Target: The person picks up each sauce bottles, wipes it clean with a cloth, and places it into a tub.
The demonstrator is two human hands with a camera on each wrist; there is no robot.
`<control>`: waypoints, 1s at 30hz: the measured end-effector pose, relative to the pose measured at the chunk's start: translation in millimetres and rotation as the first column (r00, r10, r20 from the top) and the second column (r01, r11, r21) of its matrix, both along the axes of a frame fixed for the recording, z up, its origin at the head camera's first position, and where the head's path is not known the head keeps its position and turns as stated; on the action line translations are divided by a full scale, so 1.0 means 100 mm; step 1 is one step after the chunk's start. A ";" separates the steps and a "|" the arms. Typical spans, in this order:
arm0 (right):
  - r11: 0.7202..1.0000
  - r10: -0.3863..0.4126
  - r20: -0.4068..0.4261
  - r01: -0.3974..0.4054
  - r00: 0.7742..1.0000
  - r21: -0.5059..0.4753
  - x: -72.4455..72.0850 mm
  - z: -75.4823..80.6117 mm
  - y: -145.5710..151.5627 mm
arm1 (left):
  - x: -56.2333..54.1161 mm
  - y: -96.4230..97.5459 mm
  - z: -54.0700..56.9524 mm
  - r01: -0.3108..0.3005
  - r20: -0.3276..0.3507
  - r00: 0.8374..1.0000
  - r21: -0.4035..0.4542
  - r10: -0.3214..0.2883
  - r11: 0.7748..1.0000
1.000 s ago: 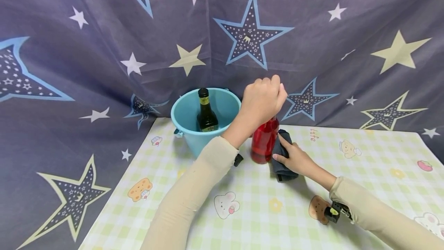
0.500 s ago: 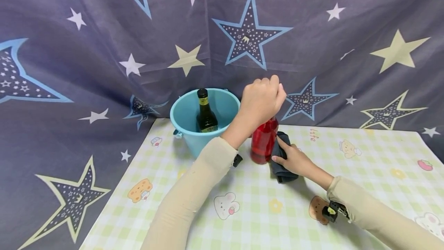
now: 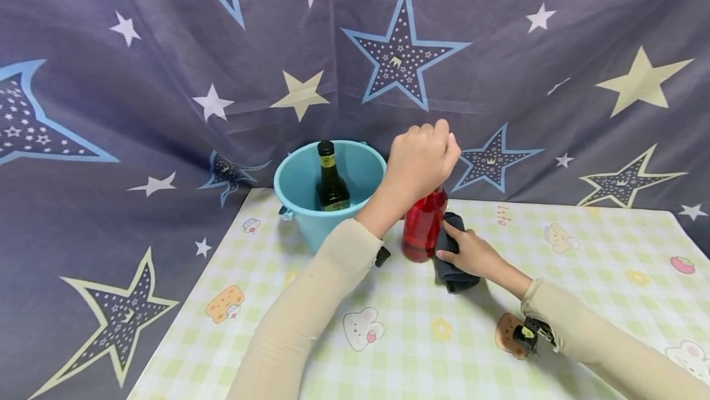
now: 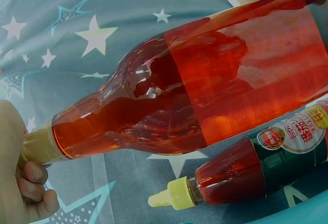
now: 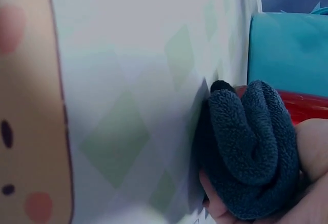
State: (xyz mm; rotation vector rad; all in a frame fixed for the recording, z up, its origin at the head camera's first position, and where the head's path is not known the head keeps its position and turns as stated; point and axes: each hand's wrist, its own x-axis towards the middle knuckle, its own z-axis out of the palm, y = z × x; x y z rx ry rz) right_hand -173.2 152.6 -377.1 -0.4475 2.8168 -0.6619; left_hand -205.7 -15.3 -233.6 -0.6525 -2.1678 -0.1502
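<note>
A tall bottle of red liquid (image 3: 424, 227) stands upright on the table, right of the blue bucket. My left hand (image 3: 420, 159) grips it at the top; in the left wrist view the fingers curl round its gold cap (image 4: 42, 146). Against the bottle's right side my right hand (image 3: 477, 257) holds a folded dark blue towel (image 3: 453, 277), thumb and index finger spread over it. The right wrist view shows the towel's fluffy folds (image 5: 251, 147) beside the red glass. Behind the bottle, a ketchup bottle (image 4: 230, 178) with a yellow nozzle appears in the left wrist view.
The light blue bucket (image 3: 310, 221) stands close to the left forearm. Inside it leans a dark sauce bottle (image 3: 331, 187) with a black cap. A checked cloth with cartoon prints covers the table (image 3: 399, 363). A star-patterned curtain (image 3: 488, 36) hangs right behind the table.
My right hand and the towel have slid very slightly down along the bottle toward me. The left hand keeps its grip on the bottle top, without visible movement.
</note>
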 end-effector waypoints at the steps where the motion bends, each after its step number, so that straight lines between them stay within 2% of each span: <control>1: 1.000 -0.003 -0.001 0.003 1.000 -0.001 0.00 0.00 -0.01 | 0.00 0.00 0.00 -0.002 0.001 1.000 -0.001 0.002 1.000; 9: 0.999 -0.039 -0.019 0.039 0.999 -0.034 -0.03 0.01 -0.02 | 0.01 -0.01 0.01 -0.006 0.023 1.000 -0.010 0.006 1.000; 14: 0.997 -0.067 -0.012 0.066 0.998 -0.039 -0.06 0.02 -0.03 | 0.01 -0.02 0.01 -0.004 0.007 1.000 -0.010 0.004 1.000; 17: 0.997 -0.073 -0.040 0.073 0.997 -0.002 -0.07 0.04 -0.03 | 0.01 -0.02 0.02 -0.012 -0.003 1.000 -0.015 0.012 1.000; 22: 0.995 -0.066 -0.074 0.071 0.995 0.070 -0.12 0.09 -0.01 | 0.03 -0.02 0.03 -0.059 -0.021 0.998 -0.041 0.058 0.997; 25: 0.997 -0.072 -0.074 0.075 0.995 0.036 -0.17 0.15 0.04 | 0.04 0.00 0.04 -0.083 -0.038 0.996 -0.063 0.081 0.995; 30: 0.992 -0.107 -0.034 0.104 0.994 -0.078 -0.23 0.29 0.13 | 0.05 0.01 0.03 -0.100 -0.051 0.994 -0.080 0.096 0.992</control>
